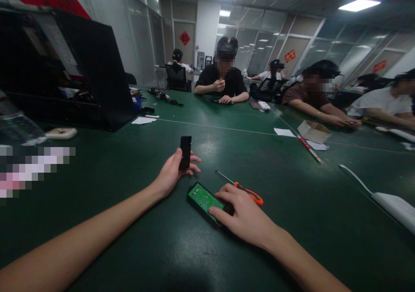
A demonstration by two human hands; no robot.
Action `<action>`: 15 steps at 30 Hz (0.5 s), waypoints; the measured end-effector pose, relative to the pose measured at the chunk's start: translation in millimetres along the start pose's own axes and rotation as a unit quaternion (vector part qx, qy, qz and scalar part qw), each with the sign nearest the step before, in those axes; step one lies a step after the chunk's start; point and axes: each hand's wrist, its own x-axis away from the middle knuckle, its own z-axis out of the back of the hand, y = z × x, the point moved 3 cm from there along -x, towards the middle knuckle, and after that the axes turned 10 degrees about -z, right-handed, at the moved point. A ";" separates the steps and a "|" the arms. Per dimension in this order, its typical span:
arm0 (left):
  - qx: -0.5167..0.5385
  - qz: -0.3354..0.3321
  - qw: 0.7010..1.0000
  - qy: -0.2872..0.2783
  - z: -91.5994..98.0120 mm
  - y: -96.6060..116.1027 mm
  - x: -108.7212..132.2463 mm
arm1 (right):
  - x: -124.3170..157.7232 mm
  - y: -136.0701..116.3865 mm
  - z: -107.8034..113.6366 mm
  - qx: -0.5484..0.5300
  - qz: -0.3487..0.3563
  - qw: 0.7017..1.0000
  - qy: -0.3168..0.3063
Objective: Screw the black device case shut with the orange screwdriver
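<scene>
My left hand (171, 171) holds up a flat black plastic cover (185, 152), pinched between the thumb and the fingers behind it. To its right, a black handheld case (203, 214) lies on the table with its green circuit board (203, 198) exposed. My right hand (241, 212) grips the near end of this case, thumb on the board and fingers over the far side. Just beyond the right hand, a screwdriver (248, 192) with an orange and black handle rests on the table, its shaft pointing away to the left.
A large black box (119, 80) stands at the left on the green table (145, 248), near a clear plastic container (21, 127). At the right are a small carton (314, 132), paper pieces and a white power strip (395, 207). Several people sit around the table.
</scene>
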 end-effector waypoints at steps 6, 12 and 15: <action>0.110 0.092 0.989 0.030 -3.6 5.7 0.3 | 3.3 -3.7 -4.8 0.017 0.038 0.998 -0.036; 0.148 0.130 0.980 0.033 -4.8 6.1 1.6 | 8.4 -9.7 -9.5 0.022 0.076 0.997 -0.013; 0.159 0.136 0.976 0.059 -2.3 5.5 -0.5 | 11.8 -11.9 -10.7 0.062 0.102 0.993 -0.010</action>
